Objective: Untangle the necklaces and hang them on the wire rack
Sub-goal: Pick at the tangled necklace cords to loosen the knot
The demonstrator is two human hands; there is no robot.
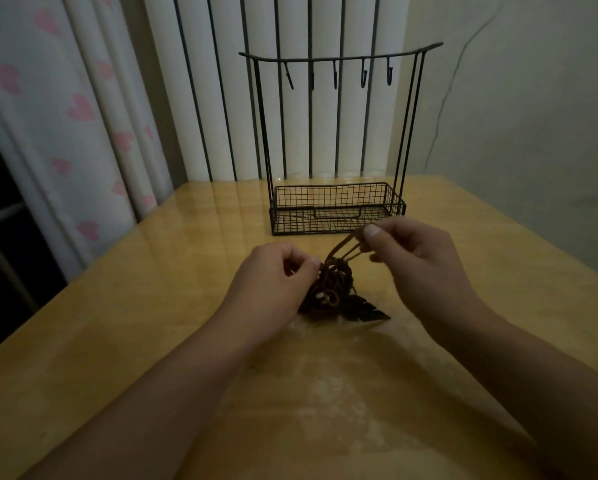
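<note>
A dark brown tangle of necklace cords (pixel 332 289) lies on the wooden table (pixel 152 306), with a dark leaf-shaped pendant (pixel 363 308) sticking out at its lower right. My left hand (pixel 273 282) pinches the tangle at its left side. My right hand (pixel 418 258) pinches a few cord strands and holds them pulled up and to the right of the tangle. Behind them stands the black wire rack (pixel 335 209), with a basket base and a top bar (pixel 339 58) carrying several bare hooks.
A white curtain with pink hearts (pixel 69 116) hangs at the left beside a dark opening. White vertical panels with dark stripes (pixel 221 98) and a pale wall stand behind the table. The table's left edge runs diagonally near my left forearm.
</note>
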